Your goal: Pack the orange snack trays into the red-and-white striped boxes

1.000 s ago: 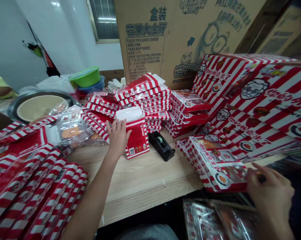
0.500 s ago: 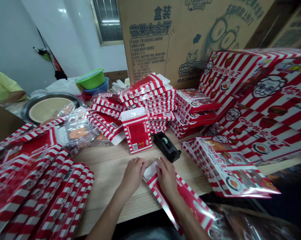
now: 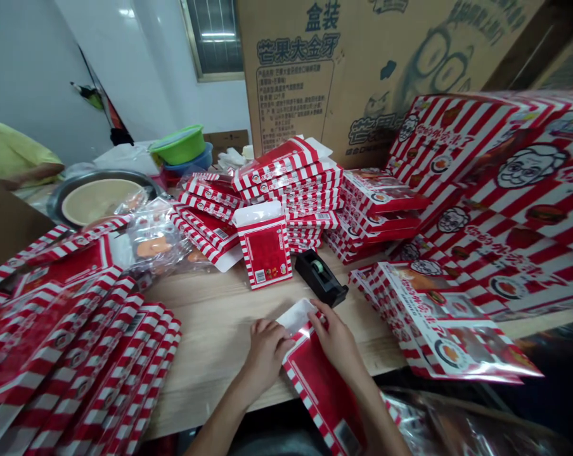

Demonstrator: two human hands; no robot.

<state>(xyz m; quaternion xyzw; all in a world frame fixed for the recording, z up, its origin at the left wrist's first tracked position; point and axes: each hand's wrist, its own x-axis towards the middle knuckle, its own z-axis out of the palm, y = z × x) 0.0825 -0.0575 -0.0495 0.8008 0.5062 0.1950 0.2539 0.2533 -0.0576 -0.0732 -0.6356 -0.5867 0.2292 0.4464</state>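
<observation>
Both my hands are at the table's front edge, on a flat red-and-white striped carton blank (image 3: pixel 317 386). Its white end flap (image 3: pixel 296 316) points away from me. My right hand (image 3: pixel 334 345) grips the blank's upper end beside the flap. My left hand (image 3: pixel 266 354) presses its fingers against the blank's left edge. The blank's lower end hangs past the table edge. Just beyond my hands, a folded red box (image 3: pixel 263 250) stands upright, and a black tape dispenser (image 3: pixel 321 277) sits next to it, close to my right hand.
Several stacks of striped cartons (image 3: pixel 291 190) and flat blanks (image 3: pixel 77 342) crowd the wooden table (image 3: pixel 210 329), with large printed sheets (image 3: pixel 505 202) at right. A cardboard case (image 3: pixel 338 69) stands behind. A person in a yellow sleeve (image 3: pixel 15 149) sits at far left.
My left hand has left the standing box, and my right hand has come in from the right. Both now hold a flat blank at the front, whose white flap has turned upward.
</observation>
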